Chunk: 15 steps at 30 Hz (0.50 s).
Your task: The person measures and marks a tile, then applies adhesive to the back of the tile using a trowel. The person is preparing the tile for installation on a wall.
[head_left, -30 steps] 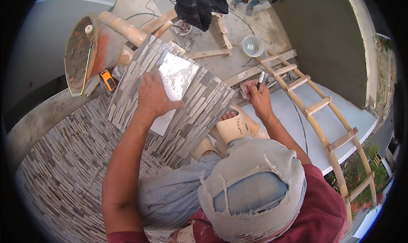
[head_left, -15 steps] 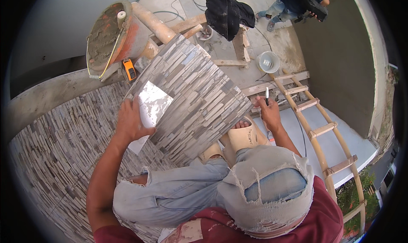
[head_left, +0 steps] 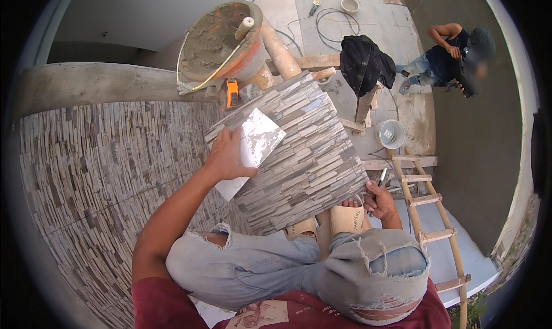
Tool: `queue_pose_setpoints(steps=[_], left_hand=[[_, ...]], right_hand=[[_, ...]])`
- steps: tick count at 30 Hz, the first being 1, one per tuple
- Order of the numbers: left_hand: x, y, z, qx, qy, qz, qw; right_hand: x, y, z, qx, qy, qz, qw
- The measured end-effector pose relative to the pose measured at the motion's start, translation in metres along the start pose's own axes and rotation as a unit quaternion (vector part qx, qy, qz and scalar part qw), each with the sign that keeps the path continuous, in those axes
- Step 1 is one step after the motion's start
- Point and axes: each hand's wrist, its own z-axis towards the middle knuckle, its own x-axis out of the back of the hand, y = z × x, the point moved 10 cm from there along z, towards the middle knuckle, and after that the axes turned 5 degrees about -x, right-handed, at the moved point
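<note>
My left hand (head_left: 230,156) grips a white piece with a shiny, mottled face (head_left: 261,138), held over the left part of a square grey tile (head_left: 302,150) patterned like stacked stone. My right hand (head_left: 379,199) is closed around a white-and-black marker (head_left: 382,178) beside the tile's lower right edge, its fingertips near or on that edge. The tile sits tilted over my sandalled feet (head_left: 348,217), and my knees in torn jeans (head_left: 374,283) are below it. An orange tape measure (head_left: 229,94) lies just beyond the tile's upper left corner.
Stone-patterned tiled surface (head_left: 92,196) at left, mortar bucket (head_left: 215,41) behind, black cloth (head_left: 365,64) on a wooden frame (head_left: 363,110). White bucket (head_left: 390,134) and wooden ladder (head_left: 425,199) at right. Cables (head_left: 339,24) lie on the far floor. Another person (head_left: 443,58) stands at upper right.
The view has swung, shifting the scene rightward and bringing more of the other person in. My left hand and white piece moved toward the tile's left part; my right hand came to its edge.
</note>
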Motion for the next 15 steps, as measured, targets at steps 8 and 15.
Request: queue_pose_setpoints(steps=[8,15], left_hand=[[0.018,-0.010,0.010,0.063,0.016,-0.073,0.995],[0.000,-0.044,-0.002,0.090,0.017,-0.150,0.985]], right_hand=[[-0.006,0.009,0.015,-0.061,-0.110,-0.014,0.992],[-0.019,0.001,0.025,-0.068,-0.118,-0.037,0.990]])
